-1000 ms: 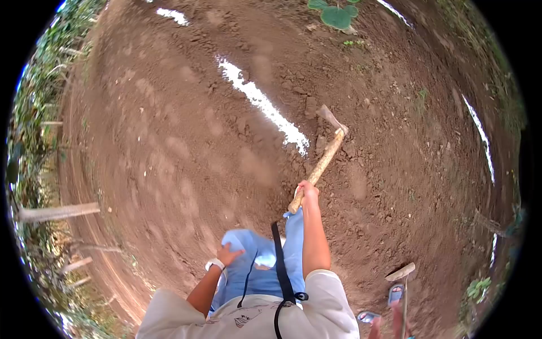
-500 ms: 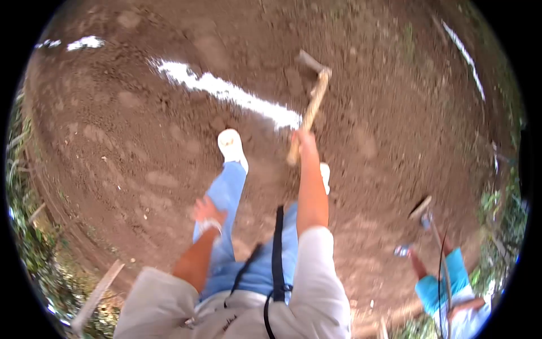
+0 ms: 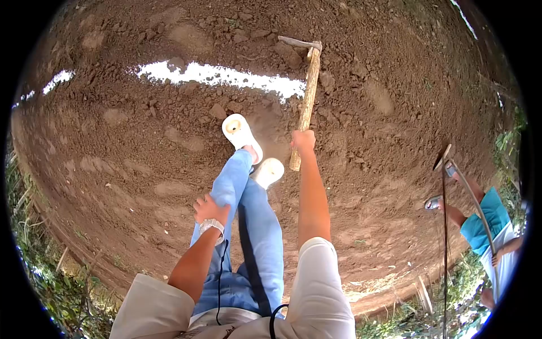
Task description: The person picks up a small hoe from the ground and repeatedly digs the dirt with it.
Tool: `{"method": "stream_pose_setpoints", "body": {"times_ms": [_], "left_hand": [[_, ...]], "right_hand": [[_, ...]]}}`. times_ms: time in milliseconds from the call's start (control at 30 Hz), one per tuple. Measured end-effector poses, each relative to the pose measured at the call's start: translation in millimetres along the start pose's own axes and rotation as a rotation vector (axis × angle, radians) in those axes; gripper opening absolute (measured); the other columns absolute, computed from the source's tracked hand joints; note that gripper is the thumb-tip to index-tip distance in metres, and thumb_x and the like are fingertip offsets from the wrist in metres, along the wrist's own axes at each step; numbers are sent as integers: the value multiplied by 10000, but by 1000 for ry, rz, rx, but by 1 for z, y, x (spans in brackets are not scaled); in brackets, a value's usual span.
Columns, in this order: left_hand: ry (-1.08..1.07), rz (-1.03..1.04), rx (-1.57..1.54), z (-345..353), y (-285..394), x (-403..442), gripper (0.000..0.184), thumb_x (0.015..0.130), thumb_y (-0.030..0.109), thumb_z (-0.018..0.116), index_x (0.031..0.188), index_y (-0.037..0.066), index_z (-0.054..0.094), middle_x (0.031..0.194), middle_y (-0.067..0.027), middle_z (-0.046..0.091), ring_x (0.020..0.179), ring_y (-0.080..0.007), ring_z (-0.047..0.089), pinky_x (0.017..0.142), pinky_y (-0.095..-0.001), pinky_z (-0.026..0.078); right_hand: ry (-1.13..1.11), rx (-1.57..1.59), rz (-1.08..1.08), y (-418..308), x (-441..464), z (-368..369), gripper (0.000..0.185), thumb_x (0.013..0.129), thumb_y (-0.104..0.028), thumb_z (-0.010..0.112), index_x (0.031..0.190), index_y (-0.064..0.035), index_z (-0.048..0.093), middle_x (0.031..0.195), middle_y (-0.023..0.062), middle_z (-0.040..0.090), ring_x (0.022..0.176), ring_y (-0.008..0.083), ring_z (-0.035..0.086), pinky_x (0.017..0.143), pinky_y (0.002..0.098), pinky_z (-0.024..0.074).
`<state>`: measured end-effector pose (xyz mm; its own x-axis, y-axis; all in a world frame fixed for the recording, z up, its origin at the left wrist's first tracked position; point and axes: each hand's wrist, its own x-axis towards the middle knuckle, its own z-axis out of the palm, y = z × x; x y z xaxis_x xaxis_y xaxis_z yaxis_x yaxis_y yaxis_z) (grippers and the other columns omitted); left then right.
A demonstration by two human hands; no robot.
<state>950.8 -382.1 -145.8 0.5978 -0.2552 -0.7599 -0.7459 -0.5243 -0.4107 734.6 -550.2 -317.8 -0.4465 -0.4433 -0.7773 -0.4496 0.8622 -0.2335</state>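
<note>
A: Held the right arm [image 3: 314,198] far out in front, nearly straight, and had the right hand [image 3: 303,139] clenched in a firm one-handed grip!

B: Firm indeed, and well ahead of the other! And on the left side?

A: Held the left arm [image 3: 191,271] much closer in, with the left hand [image 3: 211,211] resting on the left leg [image 3: 230,178], back uppermost!

B: Placed that leg ahead of the right leg [image 3: 265,237], too, close together!

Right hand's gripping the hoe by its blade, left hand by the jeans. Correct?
Not the blade: the head view shows the right hand gripping the hoe's wooden handle, near its free end. The left hand is by the jeans, as stated.
</note>
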Motion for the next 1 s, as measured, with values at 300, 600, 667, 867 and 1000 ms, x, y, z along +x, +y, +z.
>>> {"method": "stream_pose_setpoints", "body": {"times_ms": [300,600,667,867,1000], "left_hand": [[-26,160,-228,37,-55,24,669,604,453,656,1045,-24,491,1081,-202,506,1029,-360,472,817,-392,440],[110,262,15,72,-56,-13,604,592,368,693,1031,30,454,1050,-146,438,1028,-317,425,765,-417,473],[78,228,15,58,-45,-11,622,595,371,691,1047,26,440,1054,-147,435,1028,-317,424,770,-421,471],[56,268,141,65,-36,-2,669,591,405,698,1063,30,408,1070,-139,417,1043,-305,402,826,-448,411],[36,326,330,57,-27,-8,676,577,451,698,1041,43,424,1080,-130,400,1060,-300,377,853,-471,350]], "right_hand": [[146,-156,-39,68,-60,7,210,635,-135,557,738,43,600,647,146,618,594,227,629,580,318,495],[-26,274,67,152,-148,-28,139,625,-89,585,537,7,538,466,65,514,412,145,521,390,290,415],[35,204,35,142,-137,-51,151,647,-113,576,547,-7,534,476,55,519,420,139,524,387,287,412],[168,208,49,61,12,-48,229,632,-209,580,638,18,608,518,94,572,463,180,582,469,322,466],[269,149,143,51,41,9,244,646,-166,582,705,71,597,608,144,608,581,252,623,587,342,493]]}}
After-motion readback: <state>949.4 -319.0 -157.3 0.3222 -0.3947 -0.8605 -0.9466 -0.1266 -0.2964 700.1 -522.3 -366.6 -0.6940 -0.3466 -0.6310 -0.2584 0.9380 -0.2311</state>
